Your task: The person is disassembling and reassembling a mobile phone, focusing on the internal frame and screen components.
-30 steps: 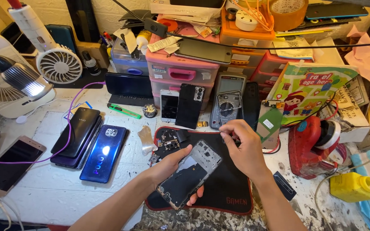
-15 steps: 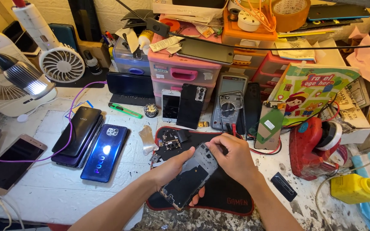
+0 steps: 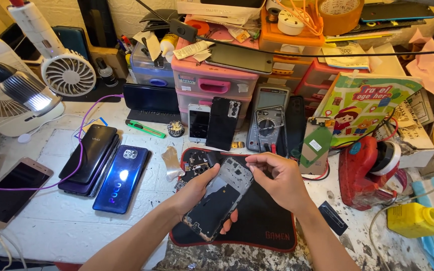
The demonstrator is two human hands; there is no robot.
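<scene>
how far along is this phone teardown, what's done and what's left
Done: the opened phone has its back off, with the frame and inner parts exposed. Small removed parts lie loose on the black work mat. In hand: the left hand cradles the phone while the right hand pinches at its upper edge. Left: the phone remains open, unassembled; what the fingers grip is too small to tell.

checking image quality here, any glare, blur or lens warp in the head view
Head view: sharp at centre, where the left hand holds the opened phone and the right hand touches its top. The lit lamp blows out white, the blue phone carries a glare spot, and wide-angle distortion bends the edges.
</scene>
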